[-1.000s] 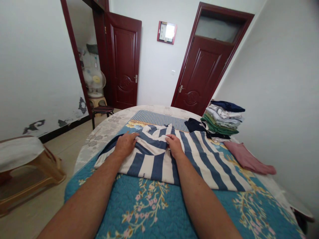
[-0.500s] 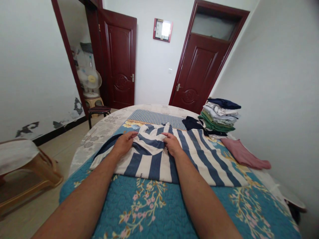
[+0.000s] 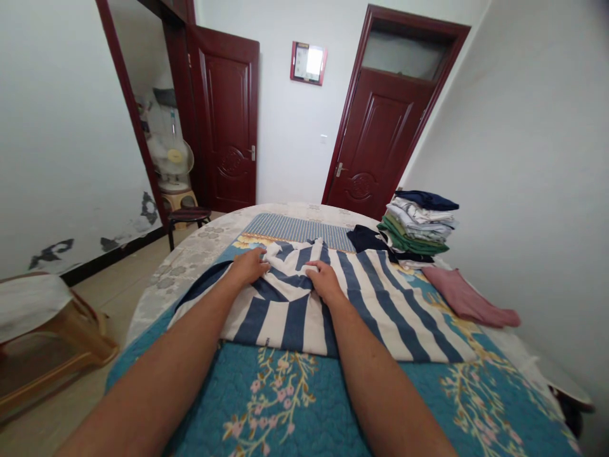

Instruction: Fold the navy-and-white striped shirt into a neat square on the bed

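Observation:
A blue and white striped garment [image 3: 380, 298] lies spread over a teal floral quilted cloth [image 3: 276, 387], its upper left part bunched in folds. My left hand [image 3: 251, 265] is at these folds, its thumb and fingers a little apart around the fabric's edge. Just to the right, my right hand [image 3: 323, 278] pinches the striped fabric between thumb and fingers. The bunched cloth lies between the two hands.
A stack of folded clothes [image 3: 419, 222] stands at the back right, beside a dark garment [image 3: 365, 238]. A pink garment [image 3: 466, 297] lies along the right edge. Left of the round table [image 3: 164, 273] are a plastic stool [image 3: 71, 346] and a dark stool [image 3: 189, 214].
My left hand has moved slightly right and its fingers have spread a little. The folds between my hands have shifted, and the view has tilted slightly.

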The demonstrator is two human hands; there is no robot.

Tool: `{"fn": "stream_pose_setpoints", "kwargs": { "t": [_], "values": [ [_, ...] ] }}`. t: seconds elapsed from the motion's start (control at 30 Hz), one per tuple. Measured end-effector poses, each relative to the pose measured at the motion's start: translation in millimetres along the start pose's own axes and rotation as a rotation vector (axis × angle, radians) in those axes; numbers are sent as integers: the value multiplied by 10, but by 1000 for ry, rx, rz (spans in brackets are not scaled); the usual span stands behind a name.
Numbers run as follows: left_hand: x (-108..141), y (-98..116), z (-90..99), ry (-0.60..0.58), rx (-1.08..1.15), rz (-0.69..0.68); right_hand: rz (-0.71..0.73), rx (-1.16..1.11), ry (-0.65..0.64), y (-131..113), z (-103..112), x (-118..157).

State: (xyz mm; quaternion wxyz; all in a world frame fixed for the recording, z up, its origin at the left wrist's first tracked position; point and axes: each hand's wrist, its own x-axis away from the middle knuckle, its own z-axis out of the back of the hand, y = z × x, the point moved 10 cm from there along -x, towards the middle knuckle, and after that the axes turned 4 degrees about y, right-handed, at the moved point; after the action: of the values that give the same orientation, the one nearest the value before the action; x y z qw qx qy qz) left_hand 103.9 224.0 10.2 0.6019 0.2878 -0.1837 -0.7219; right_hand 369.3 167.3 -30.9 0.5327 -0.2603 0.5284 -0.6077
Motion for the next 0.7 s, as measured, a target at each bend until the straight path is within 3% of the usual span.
{"fn": "stream_pose_setpoints", "kwargs": {
  "t": [0.17, 0.27, 0.4, 0.7],
  "values": [
    [-231, 23, -102, 21, 104, 64, -45, -70, -25, 42, 7, 5],
    [-256, -15, -132, 26, 205, 79, -102, -154, -34, 100, 6, -1],
    [-227, -12, -183, -54, 322, 65, -173, -265, -29, 170, -2, -13],
    [-261, 229, 66, 40, 536, -50, -208, -339, -47, 144, -12, 9]
  ]
}}
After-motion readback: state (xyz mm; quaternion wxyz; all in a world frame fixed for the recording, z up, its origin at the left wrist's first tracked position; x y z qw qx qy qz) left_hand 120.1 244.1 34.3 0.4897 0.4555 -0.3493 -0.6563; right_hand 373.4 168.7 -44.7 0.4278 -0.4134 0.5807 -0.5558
